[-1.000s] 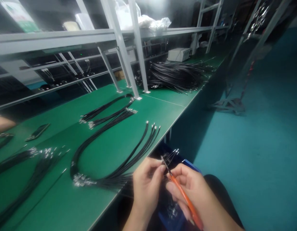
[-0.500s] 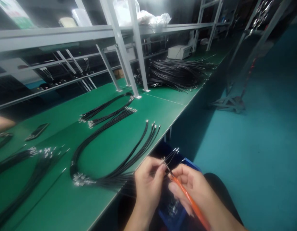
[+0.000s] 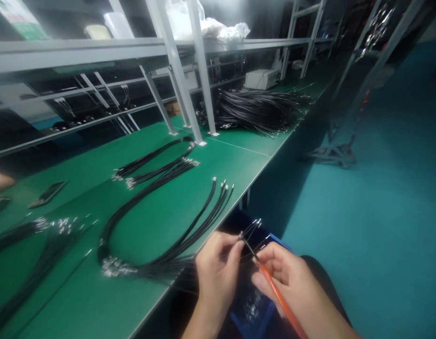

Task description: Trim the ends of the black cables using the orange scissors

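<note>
At the table's front edge, my left hand is closed, pinching the end of a thin black cable between thumb and forefinger. My right hand grips an orange-handled tool with a slim dark metal front; its exact kind is unclear. The tool's tip meets the cable end at my left fingertips. More black cables run from behind my left hand onto the green table, where they join a curved bundle with silver ends. A few silver-tipped cables stick out beyond my fingers.
A blue bin holding small shiny pieces is below my hands. Other cable bundles and a phone-like device lie left, near another person's arm. Shelf posts rise behind. A large cable pile lies farther back.
My right hand has shifted slightly right and down, with more of the tool's dark front showing. The other person's arm has moved left. The view has shifted slightly.
</note>
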The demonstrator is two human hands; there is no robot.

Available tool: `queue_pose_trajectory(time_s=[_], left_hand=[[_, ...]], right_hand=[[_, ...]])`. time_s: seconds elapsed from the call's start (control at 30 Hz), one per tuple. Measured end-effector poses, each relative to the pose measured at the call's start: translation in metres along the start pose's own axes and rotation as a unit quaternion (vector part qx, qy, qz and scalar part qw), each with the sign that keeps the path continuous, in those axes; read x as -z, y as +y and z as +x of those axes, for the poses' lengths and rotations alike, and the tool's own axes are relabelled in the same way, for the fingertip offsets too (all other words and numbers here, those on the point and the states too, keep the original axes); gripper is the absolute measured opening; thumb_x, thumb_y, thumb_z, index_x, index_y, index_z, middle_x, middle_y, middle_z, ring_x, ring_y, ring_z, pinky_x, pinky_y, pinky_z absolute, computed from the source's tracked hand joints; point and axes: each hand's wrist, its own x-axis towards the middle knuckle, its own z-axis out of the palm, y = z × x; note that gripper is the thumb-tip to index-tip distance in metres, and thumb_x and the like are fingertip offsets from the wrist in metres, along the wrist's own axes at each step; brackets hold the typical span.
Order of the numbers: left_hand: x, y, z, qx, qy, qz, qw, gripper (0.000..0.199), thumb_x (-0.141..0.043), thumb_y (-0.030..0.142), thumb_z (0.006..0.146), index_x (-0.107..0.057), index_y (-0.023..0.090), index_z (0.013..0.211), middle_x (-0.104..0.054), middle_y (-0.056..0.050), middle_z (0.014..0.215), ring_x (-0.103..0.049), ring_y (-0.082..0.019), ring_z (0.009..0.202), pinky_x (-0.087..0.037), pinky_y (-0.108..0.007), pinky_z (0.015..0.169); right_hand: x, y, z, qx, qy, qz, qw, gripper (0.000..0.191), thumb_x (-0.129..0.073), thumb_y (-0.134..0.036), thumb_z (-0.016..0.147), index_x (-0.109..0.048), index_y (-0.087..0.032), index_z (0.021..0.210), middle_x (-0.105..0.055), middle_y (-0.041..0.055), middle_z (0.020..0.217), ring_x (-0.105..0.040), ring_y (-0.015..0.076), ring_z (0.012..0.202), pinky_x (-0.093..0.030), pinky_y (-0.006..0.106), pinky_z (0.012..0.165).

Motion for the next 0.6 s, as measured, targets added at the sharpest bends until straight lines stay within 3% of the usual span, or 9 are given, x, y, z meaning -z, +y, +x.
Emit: queue_pose_trajectory(time_s=[0.17, 0.3, 0.43, 0.6], left_hand=[[-0.003, 0.004, -0.001, -0.043, -0.003, 0.029, 0.999, 0.006, -0.062, 0.014, 0.08, -0.061, 0.019, 0.076, -0.06, 0.001, 0.069, -0.058, -0.013, 0.061, -0.045, -0.023, 0.057], [-0.003, 0.009, -0.003, -0.029, -0.037, 0.019, 0.999, 0.01, -0.06, 0.015, 0.081, -0.059, 0.018, 0.072, -0.058, 0.001, 0.065, -0.054, -0.011, 0.057, -0.043, -0.022, 0.054], [-0.001, 0.013, -0.004, -0.02, -0.029, 0.008, 0.999, 0.013, -0.06, 0.015, 0.081, -0.058, 0.019, 0.069, -0.058, 0.002, 0.063, -0.053, -0.011, 0.055, -0.042, -0.021, 0.053], [0.0, 0.014, -0.005, -0.014, -0.006, 0.015, 1.0, 0.012, -0.061, 0.015, 0.08, -0.059, 0.018, 0.069, -0.059, 0.001, 0.064, -0.055, -0.011, 0.056, -0.043, -0.021, 0.053]], right_hand=[[-0.003, -0.006, 0.005, 0.144, 0.145, 0.076, 0.976, 0.034, -0.076, -0.028, 0.069, -0.055, -0.024, 0.096, -0.066, 0.0012, 0.084, -0.063, 0.0173, 0.076, -0.051, 0.026, 0.069], [-0.013, -0.014, 0.015, 0.228, 0.13, 0.091, 0.961, 0.025, -0.07, -0.022, 0.077, -0.053, -0.026, 0.095, -0.067, 0.0003, 0.09, -0.062, 0.0163, 0.083, -0.051, 0.027, 0.073], [-0.025, -0.012, 0.022, 0.212, 0.118, 0.136, 0.961, 0.022, -0.069, -0.019, 0.078, -0.052, -0.026, 0.091, -0.063, -0.0037, 0.08, -0.061, 0.0132, 0.077, -0.05, 0.024, 0.071], [-0.031, -0.004, 0.024, 0.128, 0.033, 0.277, 0.952, 0.03, -0.072, -0.017, 0.074, -0.05, -0.026, 0.093, -0.062, -0.005, 0.082, -0.061, 0.0113, 0.079, -0.049, 0.023, 0.075]])
